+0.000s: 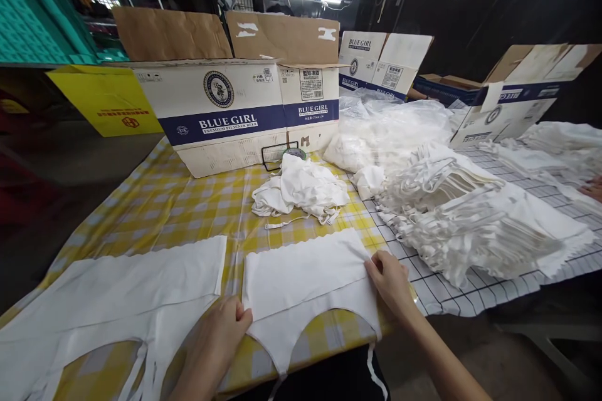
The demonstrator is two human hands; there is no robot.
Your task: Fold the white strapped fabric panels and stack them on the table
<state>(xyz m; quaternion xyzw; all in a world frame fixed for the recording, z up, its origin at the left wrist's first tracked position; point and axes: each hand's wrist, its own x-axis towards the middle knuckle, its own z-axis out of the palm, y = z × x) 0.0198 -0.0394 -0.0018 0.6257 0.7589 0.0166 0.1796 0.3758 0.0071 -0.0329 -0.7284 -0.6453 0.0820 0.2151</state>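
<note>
A white strappy camisole top [305, 276] lies spread flat in front of me, its scalloped edge facing away and its curved neckline and thin straps toward me. My left hand [223, 329] is closed in a pinch at its left side edge. On the opposite side, my right hand [389, 277] pinches the right edge between thumb and fingers. To the left, more white tops [117, 288] are laid out flat, their straps hanging toward the front edge. Beyond the camisole sits a crumpled heap of white garments [305, 188] with a loose strap.
A yellow checked tablecloth [188, 200] covers my table. Thick stacks of white garments [470, 219] lie on the grid-patterned cloth [437, 282] at right. Behind stand a large beer carton [244, 119], a black wire frame [273, 156] and clear plastic bags [395, 125]. Another person's hand [593, 189] shows far right.
</note>
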